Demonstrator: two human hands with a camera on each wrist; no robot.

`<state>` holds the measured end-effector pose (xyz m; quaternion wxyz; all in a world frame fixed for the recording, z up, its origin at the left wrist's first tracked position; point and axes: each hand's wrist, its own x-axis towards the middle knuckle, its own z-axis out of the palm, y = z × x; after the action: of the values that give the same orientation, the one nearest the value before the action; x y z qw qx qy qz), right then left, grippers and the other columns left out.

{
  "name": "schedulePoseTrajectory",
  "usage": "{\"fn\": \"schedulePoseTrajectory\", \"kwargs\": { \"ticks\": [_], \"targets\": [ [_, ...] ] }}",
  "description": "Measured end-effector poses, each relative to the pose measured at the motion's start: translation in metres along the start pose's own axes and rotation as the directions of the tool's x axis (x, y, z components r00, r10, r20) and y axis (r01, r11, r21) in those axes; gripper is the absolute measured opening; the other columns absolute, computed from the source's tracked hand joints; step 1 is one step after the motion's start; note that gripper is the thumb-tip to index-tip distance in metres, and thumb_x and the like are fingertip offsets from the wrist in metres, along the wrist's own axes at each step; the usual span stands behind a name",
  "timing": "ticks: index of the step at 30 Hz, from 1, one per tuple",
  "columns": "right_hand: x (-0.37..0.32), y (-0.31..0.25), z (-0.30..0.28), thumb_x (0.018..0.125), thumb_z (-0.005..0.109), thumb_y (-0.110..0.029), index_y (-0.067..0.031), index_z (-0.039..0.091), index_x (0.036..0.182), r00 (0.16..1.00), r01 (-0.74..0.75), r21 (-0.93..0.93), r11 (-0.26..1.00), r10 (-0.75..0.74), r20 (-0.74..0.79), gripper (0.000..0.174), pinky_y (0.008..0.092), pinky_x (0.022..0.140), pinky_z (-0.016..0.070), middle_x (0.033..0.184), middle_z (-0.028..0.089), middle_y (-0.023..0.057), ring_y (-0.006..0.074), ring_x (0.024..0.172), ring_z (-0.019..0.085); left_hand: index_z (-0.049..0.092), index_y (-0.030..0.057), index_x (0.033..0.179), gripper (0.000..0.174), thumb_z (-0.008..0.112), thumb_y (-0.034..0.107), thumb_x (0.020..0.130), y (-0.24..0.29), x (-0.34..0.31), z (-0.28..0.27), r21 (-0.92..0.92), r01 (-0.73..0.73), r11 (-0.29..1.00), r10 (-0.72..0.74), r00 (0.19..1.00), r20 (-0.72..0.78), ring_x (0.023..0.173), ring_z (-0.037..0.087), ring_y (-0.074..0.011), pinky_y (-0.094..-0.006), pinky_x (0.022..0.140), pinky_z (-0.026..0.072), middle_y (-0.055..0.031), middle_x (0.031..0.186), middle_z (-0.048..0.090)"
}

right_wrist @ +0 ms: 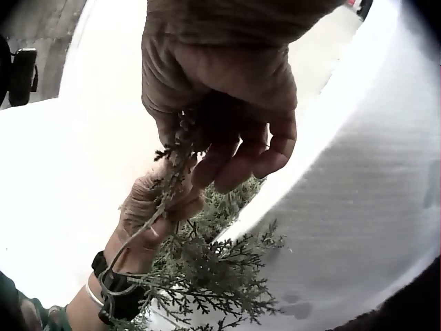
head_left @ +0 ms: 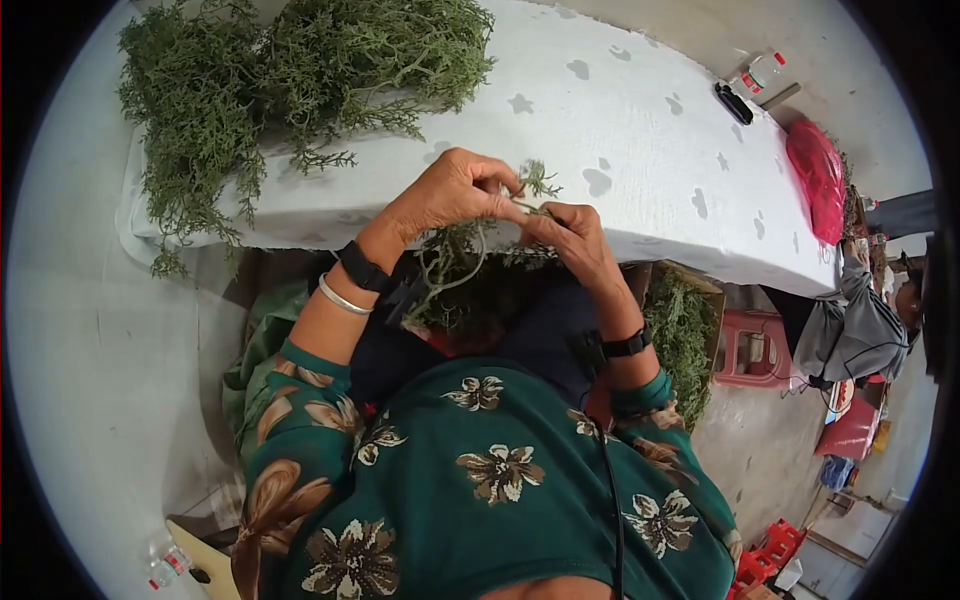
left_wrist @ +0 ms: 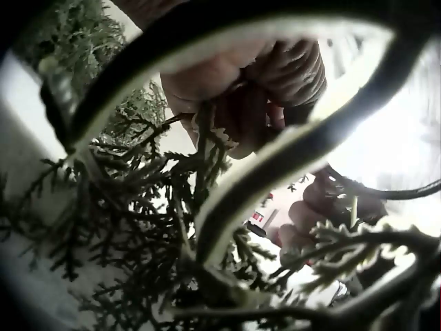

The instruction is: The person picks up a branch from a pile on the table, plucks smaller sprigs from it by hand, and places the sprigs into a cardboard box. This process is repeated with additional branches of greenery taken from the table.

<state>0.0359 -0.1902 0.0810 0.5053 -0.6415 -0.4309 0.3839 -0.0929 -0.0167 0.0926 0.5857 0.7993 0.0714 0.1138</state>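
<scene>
Over the table's near edge, the left hand (head_left: 450,192) and the right hand (head_left: 578,245) meet fingertip to fingertip on a thin green sprig (head_left: 538,180). A longer branch (head_left: 455,275) with a curved bare stem hangs beneath them. In the right wrist view the right hand (right_wrist: 227,76) pinches the upper end of the foliage (right_wrist: 180,148), and the left hand (right_wrist: 148,203) grips the stem just below. Blurred stems cross the left wrist view in front of the left hand (left_wrist: 241,79); the other hand (left_wrist: 310,214) is partly hidden behind leaves.
A large heap of green branches (head_left: 330,60) lies on the left of the white-clothed table (head_left: 640,120). A box of greenery (head_left: 683,330) stands below at the right, beside a pink stool (head_left: 752,350). A red bag (head_left: 816,180), black object (head_left: 733,103) and bottle (head_left: 760,73) are farther right.
</scene>
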Motion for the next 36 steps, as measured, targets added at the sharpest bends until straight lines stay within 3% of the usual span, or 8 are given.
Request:
{"fn": "schedulePoseTrajectory", "kwargs": {
  "ticks": [4, 10, 13, 21, 25, 28, 32, 36],
  "targets": [
    [-0.032, -0.035, -0.005, 0.082, 0.063, -0.019, 0.0013, 0.065, 0.071, 0.975, -0.193, -0.076, 0.978, 0.2, 0.095, 0.023, 0.0235, 0.057, 0.0403, 0.064, 0.059, 0.0028, 0.0078, 0.063, 0.052, 0.068, -0.0004, 0.081, 0.012, 0.071, 0.011, 0.078, 0.029, -0.02, 0.008, -0.064, 0.047, 0.997, -0.037, 0.99, 0.139, 0.056, 0.047, -0.0038, -0.0206, 0.05, 0.0383, 0.0024, 0.061, 0.057],
    [-0.061, -0.01, -0.116, 0.086, 0.048, -0.016, 0.0002, 0.065, 0.085, 0.897, 0.407, 0.438, 0.802, -0.44, -0.027, 0.023, 0.0267, 0.054, 0.0451, 0.081, 0.064, 0.0127, 0.0132, 0.06, 0.055, 0.068, -0.0009, 0.082, 0.01, 0.069, 0.009, 0.08, 0.042, -0.053, -0.03, 0.003, -0.072, 0.997, 0.072, 0.997, -0.028, 0.055, 0.047, -0.0033, -0.0206, 0.049, 0.0366, 0.0021, 0.059, 0.057],
    [-0.059, -0.041, -0.092, 0.086, 0.049, -0.018, -0.0016, 0.062, 0.1, 0.912, 0.151, 0.05, 0.987, -0.12, -0.393, 0.025, 0.0232, 0.054, 0.0448, 0.091, 0.064, 0.0119, 0.0089, 0.058, 0.05, 0.068, -0.0009, 0.082, 0.01, 0.068, 0.009, 0.08, 0.044, -0.05, -0.026, -0.09, 0.102, 0.991, -0.107, 0.993, -0.047, 0.055, 0.048, -0.0036, -0.0209, 0.049, 0.037, 0.002, 0.06, 0.058],
    [-0.017, -0.042, 0.013, 0.08, 0.062, -0.014, 0.0019, 0.062, 0.096, 0.951, 0.31, 0.053, 0.949, -0.311, 0.008, 0.023, 0.0216, 0.051, 0.0379, 0.083, 0.06, 0.0057, 0.0058, 0.059, 0.048, 0.068, -0.0008, 0.084, 0.011, 0.067, 0.009, 0.082, 0.048, -0.031, 0.001, 0.039, -0.037, 0.999, 0.033, 0.996, 0.084, 0.055, 0.048, -0.0042, -0.0215, 0.049, 0.0373, 0.0024, 0.061, 0.057],
    [-0.031, -0.048, -0.005, 0.074, 0.067, -0.014, 0.0013, 0.062, 0.081, 0.983, -0.119, -0.05, 0.992, 0.125, 0.132, 0.017, 0.0226, 0.051, 0.0356, 0.065, 0.056, 0.0035, 0.0065, 0.056, 0.046, 0.068, -0.0004, 0.084, 0.011, 0.066, 0.011, 0.082, 0.051, -0.039, -0.009, 0.102, -0.03, 0.994, 0.022, 0.996, 0.084, 0.055, 0.047, -0.0042, -0.0214, 0.049, 0.037, 0.0027, 0.061, 0.057],
    [-0.051, -0.025, -0.036, 0.075, 0.065, -0.017, -0.0004, 0.064, 0.073, 0.952, 0.135, 0.432, 0.892, -0.238, 0.195, 0.017, 0.0283, 0.05, 0.0363, 0.058, 0.056, 0.0028, 0.0156, 0.054, 0.049, 0.068, 0.0001, 0.083, 0.011, 0.067, 0.011, 0.082, 0.042, -0.05, -0.014, 0.07, -0.112, 0.991, 0.1, 0.983, 0.157, 0.054, 0.045, -0.0037, -0.0209, 0.048, 0.0357, 0.0034, 0.059, 0.055],
    [-0.063, -0.012, -0.091, 0.074, 0.061, -0.018, -0.0004, 0.064, 0.077, 0.896, 0.374, 0.746, 0.551, -0.422, -0.137, 0.018, 0.036, 0.058, 0.0438, 0.073, 0.062, 0.0093, 0.0237, 0.066, 0.056, 0.068, 0.0011, 0.081, 0.012, 0.067, 0.013, 0.082, 0.02, -0.054, -0.052, -0.038, 0.235, 0.971, -0.235, 0.924, -0.302, 0.052, 0.042, -0.0027, -0.0198, 0.047, 0.0328, 0.005, 0.057, 0.051],
    [-0.045, -0.001, -0.054, 0.073, 0.063, -0.014, -0.0008, 0.061, 0.1, 0.938, 0.115, 0.417, 0.901, 0.04, -0.345, 0.031, 0.0334, 0.072, 0.0508, 0.105, 0.061, 0.017, 0.0198, 0.079, 0.06, 0.066, -0.0022, 0.077, 0.019, 0.067, 0.016, 0.082, 0.007, -0.012, -0.024, -0.139, -0.008, 0.99, -0.072, 0.826, -0.559, 0.049, 0.044, -0.0039, -0.0223, 0.043, 0.0328, 0.0021, 0.055, 0.052]
  ]
}}
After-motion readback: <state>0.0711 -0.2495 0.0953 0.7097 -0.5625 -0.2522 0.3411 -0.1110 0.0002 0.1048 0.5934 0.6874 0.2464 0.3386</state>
